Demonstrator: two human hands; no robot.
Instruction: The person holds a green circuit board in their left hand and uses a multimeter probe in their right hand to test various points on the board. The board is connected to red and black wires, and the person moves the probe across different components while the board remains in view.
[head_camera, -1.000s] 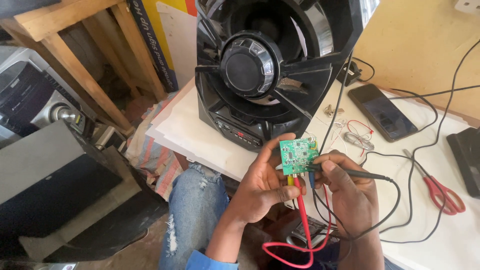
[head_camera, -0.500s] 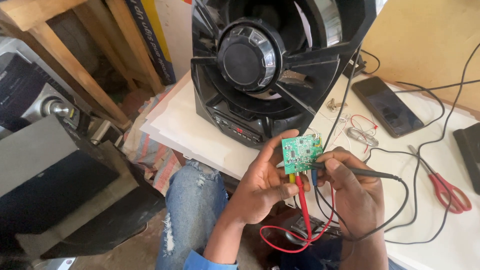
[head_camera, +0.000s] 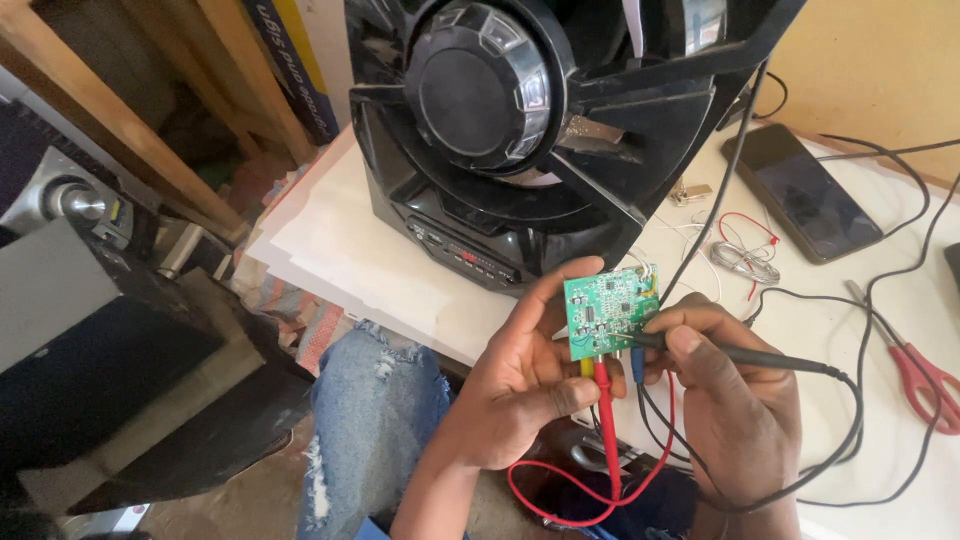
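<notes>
Left hand (head_camera: 520, 385) pinches a small green board (head_camera: 610, 310) by its edges with a red probe (head_camera: 605, 400); right hand (head_camera: 735, 390) grips a black probe (head_camera: 760, 355). Board looks light, stiff, fragile.

Circuit board (head_camera: 610, 308) before speaker (head_camera: 540, 130); phone (head_camera: 802, 192) right; scissors (head_camera: 920, 368) far right.

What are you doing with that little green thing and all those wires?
A person holds a small green circuit board up in the left hand, along with a red probe. The right hand presses the tip of a black probe against the board's edge. Just behind stands a big black speaker on a white table, with a phone and red-handled scissors lying nearby.
</notes>
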